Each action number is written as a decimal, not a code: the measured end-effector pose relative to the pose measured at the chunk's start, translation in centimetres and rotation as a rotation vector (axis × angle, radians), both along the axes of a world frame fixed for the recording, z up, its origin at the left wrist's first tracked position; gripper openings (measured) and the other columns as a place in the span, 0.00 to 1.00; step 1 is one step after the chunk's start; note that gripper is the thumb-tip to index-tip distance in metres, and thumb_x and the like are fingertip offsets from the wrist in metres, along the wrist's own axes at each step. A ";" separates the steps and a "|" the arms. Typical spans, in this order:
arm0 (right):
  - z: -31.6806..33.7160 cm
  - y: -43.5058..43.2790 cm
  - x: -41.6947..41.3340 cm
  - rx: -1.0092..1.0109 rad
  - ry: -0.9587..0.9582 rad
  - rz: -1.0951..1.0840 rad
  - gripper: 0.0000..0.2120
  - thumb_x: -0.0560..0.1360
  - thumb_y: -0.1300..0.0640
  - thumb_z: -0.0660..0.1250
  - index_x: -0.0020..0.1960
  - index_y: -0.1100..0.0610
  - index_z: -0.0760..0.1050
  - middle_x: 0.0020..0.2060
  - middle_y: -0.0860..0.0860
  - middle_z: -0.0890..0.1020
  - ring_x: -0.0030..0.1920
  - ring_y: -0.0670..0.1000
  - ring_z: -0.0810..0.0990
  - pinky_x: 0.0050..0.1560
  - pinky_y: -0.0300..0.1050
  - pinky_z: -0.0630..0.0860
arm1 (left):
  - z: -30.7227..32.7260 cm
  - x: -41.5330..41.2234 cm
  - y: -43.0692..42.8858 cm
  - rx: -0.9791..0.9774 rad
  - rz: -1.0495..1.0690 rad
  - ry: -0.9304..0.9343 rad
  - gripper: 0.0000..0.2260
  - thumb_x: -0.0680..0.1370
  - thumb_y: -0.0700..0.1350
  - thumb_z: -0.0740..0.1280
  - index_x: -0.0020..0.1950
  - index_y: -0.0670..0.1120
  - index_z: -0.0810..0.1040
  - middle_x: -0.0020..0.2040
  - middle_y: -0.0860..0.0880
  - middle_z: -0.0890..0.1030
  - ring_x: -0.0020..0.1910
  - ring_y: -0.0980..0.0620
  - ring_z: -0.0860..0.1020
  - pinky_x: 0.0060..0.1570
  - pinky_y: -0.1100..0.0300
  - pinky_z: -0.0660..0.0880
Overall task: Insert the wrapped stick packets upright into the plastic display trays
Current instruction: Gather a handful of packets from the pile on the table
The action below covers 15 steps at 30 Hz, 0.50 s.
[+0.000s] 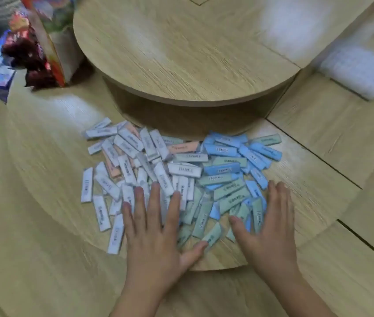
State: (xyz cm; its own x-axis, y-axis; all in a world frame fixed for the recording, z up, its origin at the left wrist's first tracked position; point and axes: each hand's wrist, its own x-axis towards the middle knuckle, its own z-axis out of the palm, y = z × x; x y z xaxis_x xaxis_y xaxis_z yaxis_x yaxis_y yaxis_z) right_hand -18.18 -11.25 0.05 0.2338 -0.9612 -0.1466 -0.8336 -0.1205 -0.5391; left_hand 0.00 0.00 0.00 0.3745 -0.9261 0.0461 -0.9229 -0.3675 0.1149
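Wood tabletop (44, 175) | packet pile (181, 170) near front rim | left hand (156, 243), right hand (270, 227) flat on it, fingers (154, 202) straight

1. A raised round shelf (181, 53) is standing just beyond the packet pile (181, 165) on its far side.
2. Bare wood (35, 179) is lying open left and right of it.
3. Colourful bags (44, 49) are crowding the far left.

Mixed stick packets (181, 170): white at frame left, sky blue upper right, mint green lower right, a few peach; each carries a dark-printed label. Light oak-grain counter (44, 179). Upper left, bag (51, 42): red-orange multicolour print. Upper right, padded roll (359, 72): white.
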 end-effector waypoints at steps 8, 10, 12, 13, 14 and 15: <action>-0.8 -0.9 3.2 -0.068 -0.093 -0.030 0.45 0.69 0.29 0.54 0.78 0.46 0.44 0.79 0.42 0.45 0.78 0.43 0.39 0.76 0.48 0.44 | -0.5 3.0 -4.1 -0.115 -0.124 -0.019 0.41 0.74 0.74 0.51 0.78 0.47 0.58 0.79 0.38 0.57 0.78 0.33 0.50 0.73 0.32 0.50; -0.7 -0.9 3.5 -0.064 -0.106 -0.065 0.44 0.68 0.30 0.55 0.78 0.45 0.45 0.78 0.41 0.45 0.78 0.43 0.39 0.74 0.46 0.44 | 0.3 3.4 -5.3 -0.157 -0.163 0.011 0.40 0.75 0.73 0.50 0.78 0.47 0.60 0.79 0.38 0.58 0.78 0.33 0.51 0.74 0.34 0.50; -0.7 -0.4 3.3 -0.060 -0.108 -0.152 0.46 0.65 0.29 0.57 0.77 0.44 0.46 0.78 0.42 0.46 0.78 0.44 0.40 0.74 0.46 0.45 | 1.5 3.9 -7.2 -0.173 -0.214 0.071 0.39 0.76 0.72 0.51 0.78 0.47 0.62 0.78 0.38 0.60 0.78 0.35 0.54 0.74 0.36 0.53; -0.7 0.1 3.2 -0.062 -0.088 -0.199 0.48 0.63 0.28 0.58 0.77 0.45 0.47 0.79 0.44 0.47 0.78 0.46 0.40 0.74 0.48 0.45 | 2.0 4.2 -8.5 -0.158 -0.250 0.101 0.38 0.76 0.72 0.51 0.77 0.47 0.63 0.77 0.39 0.62 0.77 0.35 0.57 0.73 0.37 0.55; -0.7 0.8 3.0 -0.063 -0.067 -0.234 0.50 0.62 0.28 0.59 0.78 0.46 0.48 0.79 0.46 0.48 0.79 0.47 0.42 0.75 0.51 0.46 | 2.4 4.5 -9.8 -0.137 -0.289 0.119 0.38 0.76 0.71 0.52 0.77 0.46 0.64 0.76 0.39 0.63 0.76 0.35 0.60 0.73 0.38 0.57; -0.9 1.5 3.1 -0.071 -0.047 -0.258 0.52 0.61 0.27 0.60 0.78 0.49 0.49 0.79 0.49 0.49 0.79 0.49 0.43 0.76 0.54 0.47 | 2.7 4.5 -11.2 -0.112 -0.328 0.122 0.39 0.76 0.71 0.53 0.76 0.46 0.66 0.75 0.38 0.65 0.73 0.35 0.63 0.71 0.37 0.60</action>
State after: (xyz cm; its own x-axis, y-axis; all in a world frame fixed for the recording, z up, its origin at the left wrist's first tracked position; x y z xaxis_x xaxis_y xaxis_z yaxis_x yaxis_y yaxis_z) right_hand -15.12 -9.76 -0.82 -0.0154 -0.9973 -0.0712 -0.8157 0.0537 -0.5759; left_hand 4.53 -11.21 2.73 0.0678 -0.9896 0.1269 -0.9665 -0.0336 0.2543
